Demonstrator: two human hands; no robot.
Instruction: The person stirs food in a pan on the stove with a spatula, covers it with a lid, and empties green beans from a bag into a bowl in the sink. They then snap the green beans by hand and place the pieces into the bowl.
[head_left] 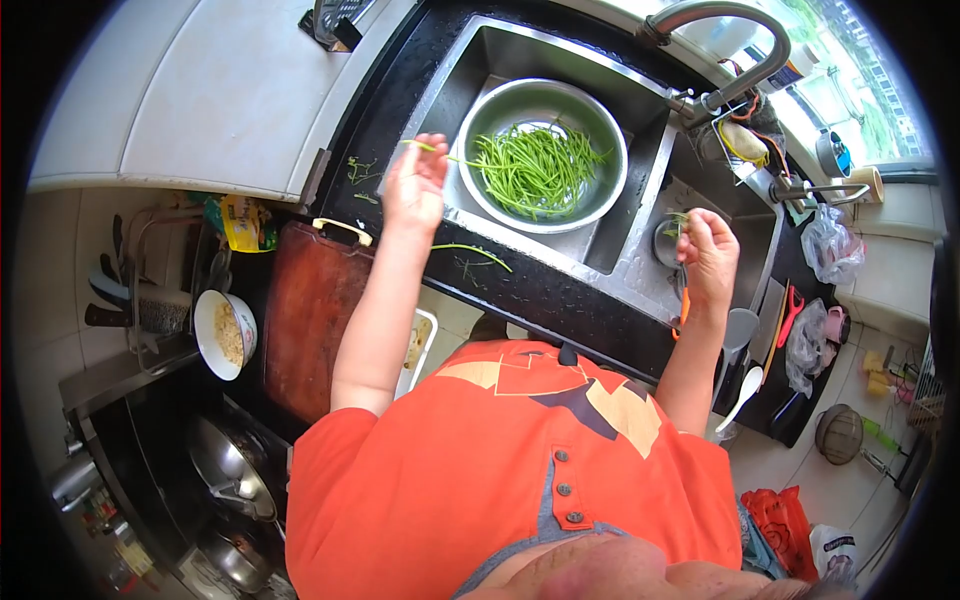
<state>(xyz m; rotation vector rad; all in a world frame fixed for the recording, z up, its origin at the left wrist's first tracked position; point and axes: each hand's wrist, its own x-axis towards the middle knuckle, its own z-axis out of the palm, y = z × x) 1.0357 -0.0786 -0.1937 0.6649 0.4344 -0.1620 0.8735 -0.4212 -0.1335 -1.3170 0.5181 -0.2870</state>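
Observation:
My left hand (416,185) is raised at the left edge of the sink, its fingers closed on a thin green stem (422,146) that points toward the bowl. A round steel bowl (598,205) rests in the left basin and holds a heap of cut green stems (535,170). Over the right basin, my right hand (708,245) pinches a small green sprig (678,219) between thumb and fingers. Below the bowl, one long green stem (472,254) lies on the black counter, with thin tendrils beside it.
The curved faucet (765,65) rises behind the sink (645,225). At the left are a brown cutting board (312,325), a white bowl (226,335) with pale food, and knives. A white spoon (741,400) and plastic bags lie at the right.

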